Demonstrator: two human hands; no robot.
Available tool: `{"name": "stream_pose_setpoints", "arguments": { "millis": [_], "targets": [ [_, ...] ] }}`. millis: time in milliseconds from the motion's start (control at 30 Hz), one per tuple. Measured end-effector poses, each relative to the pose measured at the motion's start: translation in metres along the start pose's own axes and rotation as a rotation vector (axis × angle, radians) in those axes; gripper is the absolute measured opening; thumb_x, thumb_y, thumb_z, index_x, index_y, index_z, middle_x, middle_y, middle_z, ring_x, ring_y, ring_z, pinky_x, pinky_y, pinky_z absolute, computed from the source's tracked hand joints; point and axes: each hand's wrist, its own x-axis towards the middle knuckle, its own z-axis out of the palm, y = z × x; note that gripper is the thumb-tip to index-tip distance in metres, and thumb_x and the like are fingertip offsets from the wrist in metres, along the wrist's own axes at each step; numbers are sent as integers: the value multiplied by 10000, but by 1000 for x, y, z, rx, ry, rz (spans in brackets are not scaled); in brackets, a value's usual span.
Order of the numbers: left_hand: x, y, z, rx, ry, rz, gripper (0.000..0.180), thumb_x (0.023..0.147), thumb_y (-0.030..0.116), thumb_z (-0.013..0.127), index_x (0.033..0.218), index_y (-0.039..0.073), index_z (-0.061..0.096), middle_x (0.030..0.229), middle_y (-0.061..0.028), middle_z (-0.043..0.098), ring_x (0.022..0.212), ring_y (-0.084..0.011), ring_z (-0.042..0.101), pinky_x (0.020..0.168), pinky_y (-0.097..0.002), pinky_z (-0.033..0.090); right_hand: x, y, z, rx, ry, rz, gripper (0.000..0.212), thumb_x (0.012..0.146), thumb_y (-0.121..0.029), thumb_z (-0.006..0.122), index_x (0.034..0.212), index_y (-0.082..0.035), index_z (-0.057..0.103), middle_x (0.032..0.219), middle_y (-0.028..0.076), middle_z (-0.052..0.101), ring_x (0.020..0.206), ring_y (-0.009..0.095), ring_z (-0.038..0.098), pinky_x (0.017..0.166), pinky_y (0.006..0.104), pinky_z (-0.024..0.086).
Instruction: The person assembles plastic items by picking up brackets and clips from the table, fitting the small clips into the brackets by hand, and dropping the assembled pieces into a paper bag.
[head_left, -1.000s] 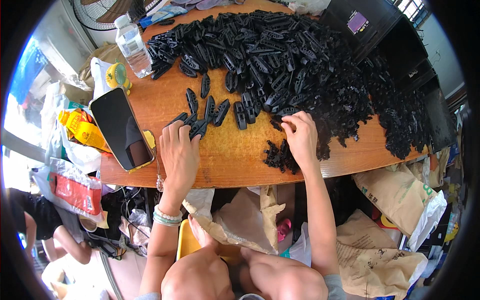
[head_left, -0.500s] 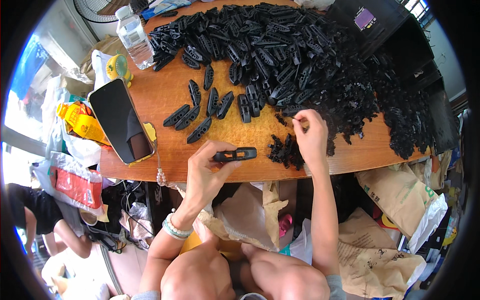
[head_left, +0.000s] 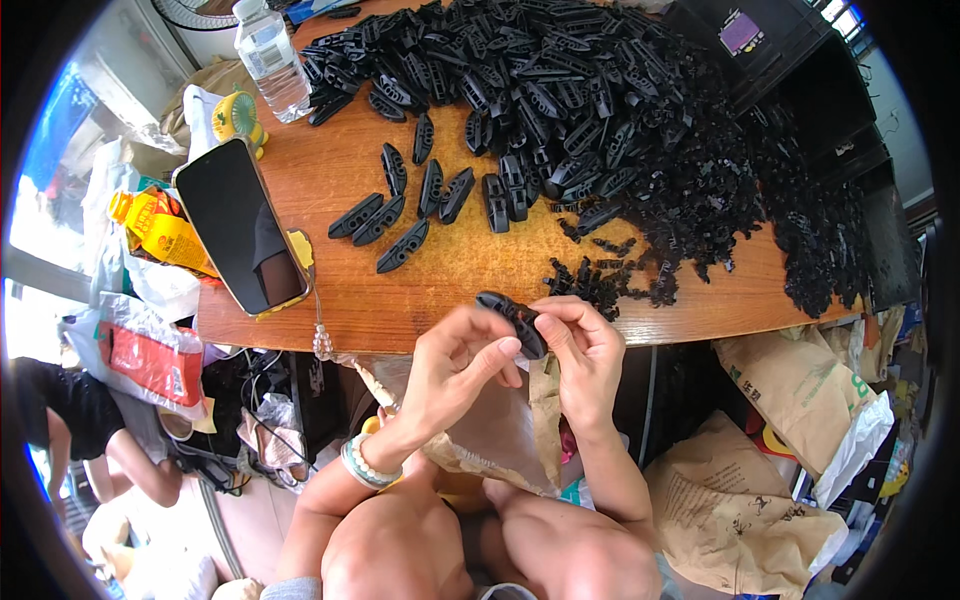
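Over the table's near edge, a black oblong plastic part (head_left: 514, 318) with openings along it is held tilted between my hands. My right hand (head_left: 585, 365) pinches its right end with thumb and index finger. My left hand (head_left: 455, 370), slightly blurred, has its curled fingers and thumb against the part's left side. Any small piece between the right fingertips is hidden. Several similar black parts (head_left: 403, 245) lie loose beyond my hands. A small heap of tiny black pieces (head_left: 583, 285) sits close to the edge, just past my right hand.
A large pile of the oblong parts (head_left: 500, 70) and a spread of tiny pieces (head_left: 690, 200) cover the table's back and right. Black bins (head_left: 800, 90) stand at right. A phone (head_left: 240, 225), water bottle (head_left: 272, 62) and small yellow fan (head_left: 238, 118) are left. An opened paper bag (head_left: 500, 425) hangs below.
My right hand has come from the tiny pieces toward me and meets the part. My left hand has moved right and nearer, and the part has turned from level to tilted.
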Motion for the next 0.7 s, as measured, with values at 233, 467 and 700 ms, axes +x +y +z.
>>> {"name": "stream_pose_setpoints", "arguments": {
  "millis": [233, 467, 700],
  "targets": [
    [2, 8, -2, -26, -14, -84, 353, 826, -14, 652, 1136, -48, 488, 906, -127, 654, 791, -173, 674, 662, -244, 546, -6, 0, -1, -166, -67, -59, 80, 821, 11, 643, 895, 35, 626, 901, 99, 643, 825, 144, 596, 735, 242, 459],
    [1, 10, -2, -32, -15, -60, 269, 845, -14, 628, 1093, -58, 533, 918, -134, 656, 845, -173, 668, 721, -241, 547, -2, -1, -5, -664, -67, -506, 114, 771, -9, 677, 870, 11, 625, 893, 103, 646, 841, 243, 606, 771, 303, 463],
    [-1, 14, -14, 240, -85, 141, 247, 884, 24, 576, 1116, -54, 545, 850, -133, 676, 782, -154, 675, 698, -261, 544, -11, -2, -12, -190, -203, 226, 269, 790, -101, 707, 1021, 25, 650, 854, 77, 665, 780, 126, 612, 707, 251, 471]
  ]
}}
